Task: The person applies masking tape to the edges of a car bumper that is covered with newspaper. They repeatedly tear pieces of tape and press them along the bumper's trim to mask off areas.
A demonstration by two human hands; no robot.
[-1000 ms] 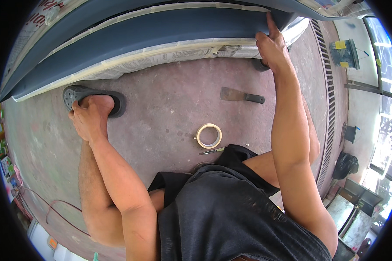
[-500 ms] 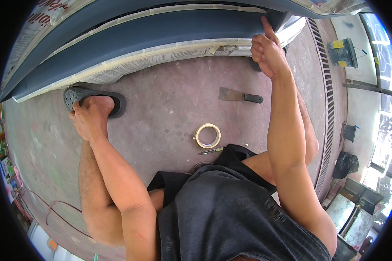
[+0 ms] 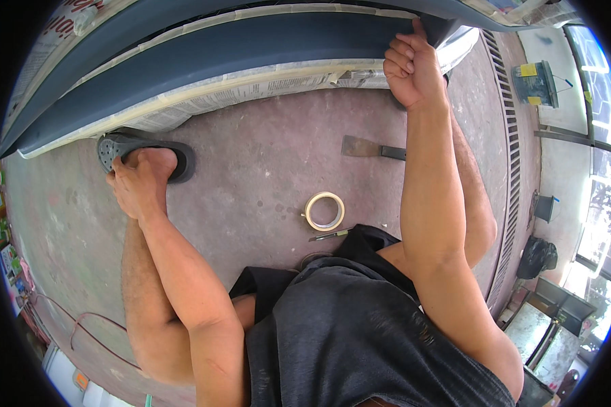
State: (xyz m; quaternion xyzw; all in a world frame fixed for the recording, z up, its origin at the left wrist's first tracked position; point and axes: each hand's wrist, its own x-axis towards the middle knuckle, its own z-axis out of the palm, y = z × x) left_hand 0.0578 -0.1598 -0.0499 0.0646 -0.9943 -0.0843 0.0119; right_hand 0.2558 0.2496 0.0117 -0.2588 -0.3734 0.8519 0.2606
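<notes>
My right hand [image 3: 414, 68] reaches up to the blue-grey painted panel [image 3: 251, 42]. Its index finger points up at the right end of a pale masking tape strip [image 3: 305, 9], while the other fingers curl into the palm. I see nothing in that hand, and whether the fingertip touches the tape is hard to tell. My left hand [image 3: 137, 190] rests over my left foot in a dark grey clog [image 3: 183, 157], holding no object. A putty knife [image 3: 366, 147] lies on the floor, its black handle partly behind my right forearm.
On the floor between my legs are a roll of masking tape [image 3: 308, 216] and a cutter knife [image 3: 331, 236]. Newspaper masking [image 3: 251, 93] runs along the panel's lower edge. A drain grate [image 3: 509, 149], a hanging bucket [image 3: 535, 85] and a black bag [image 3: 538, 258] are to the right; a hose [image 3: 78, 325] lies left.
My right hand and forearm have shifted slightly left, and the index finger is less extended. The forearm now covers the end of the putty knife's handle. My left hand stays on the foot.
</notes>
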